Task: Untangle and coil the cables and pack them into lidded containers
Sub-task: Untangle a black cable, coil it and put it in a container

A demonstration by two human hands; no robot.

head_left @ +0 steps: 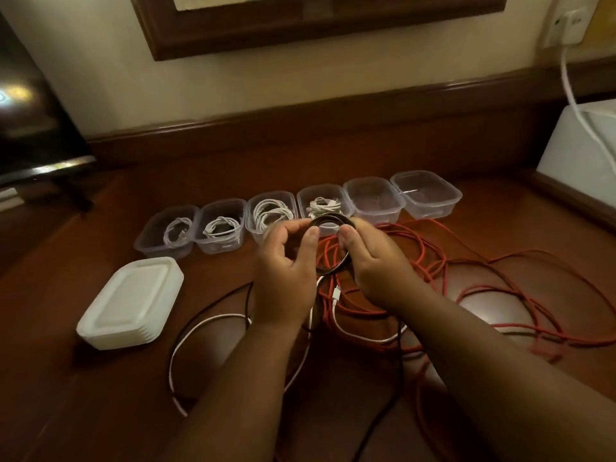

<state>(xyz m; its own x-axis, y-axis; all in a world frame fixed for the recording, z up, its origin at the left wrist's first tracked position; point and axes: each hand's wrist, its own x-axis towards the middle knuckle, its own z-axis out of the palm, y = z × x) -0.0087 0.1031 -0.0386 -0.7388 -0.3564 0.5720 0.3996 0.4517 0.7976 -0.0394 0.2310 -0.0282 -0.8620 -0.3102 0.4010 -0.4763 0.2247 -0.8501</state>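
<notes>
Both hands hold a small black cable coil (330, 221) above the wooden desk. My left hand (287, 261) pinches its left side, and my right hand (373, 258) grips its right side. The black cable's loose tail (213, 300) trails down over the desk. A long red cable (466, 288) lies tangled under and right of the hands. A white cable (206, 328) loops in front. Behind stands a row of clear containers: the left ones (168, 233) hold coiled white cables, the two rightmost (426, 195) hold nothing.
A stack of white lids (131, 303) sits at the left on the desk. A dark screen on a stand (30, 128) is at the far left. A white box (580, 151) with a plugged-in white cord stands at the right edge.
</notes>
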